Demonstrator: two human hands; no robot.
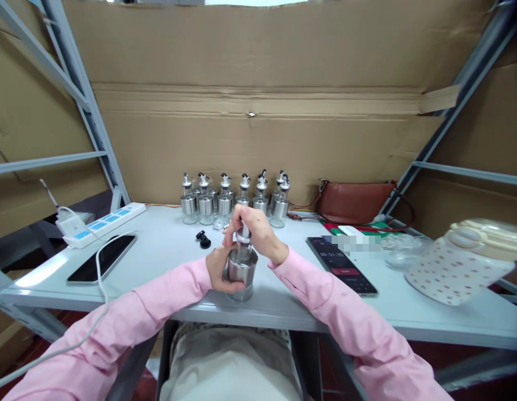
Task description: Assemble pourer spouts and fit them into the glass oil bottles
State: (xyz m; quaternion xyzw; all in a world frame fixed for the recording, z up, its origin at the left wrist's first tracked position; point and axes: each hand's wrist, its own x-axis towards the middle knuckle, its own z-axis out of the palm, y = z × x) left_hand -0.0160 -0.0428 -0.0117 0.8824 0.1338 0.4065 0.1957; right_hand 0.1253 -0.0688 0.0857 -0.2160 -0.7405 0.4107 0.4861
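Note:
A glass oil bottle with a steel sleeve [244,266] stands upright near the table's front edge. My left hand [220,271] is closed around its body from the left side. Over the bottle's neck, my right hand [257,227] grips the pourer top [243,234], its fingers wrapped over it; the tip of the pourer is hidden by them. Just left of my hands lie small black pourer parts [203,239] on the table. A small clear piece [218,224] sits behind my hands, partly covered.
Several similar bottles [205,206] with pourers line the back. On the left are a power strip [110,223], a dark phone [103,259] and a white cable. To the right are a phone showing a timer [341,264], a brown bag [354,201] and a dotted container [444,270].

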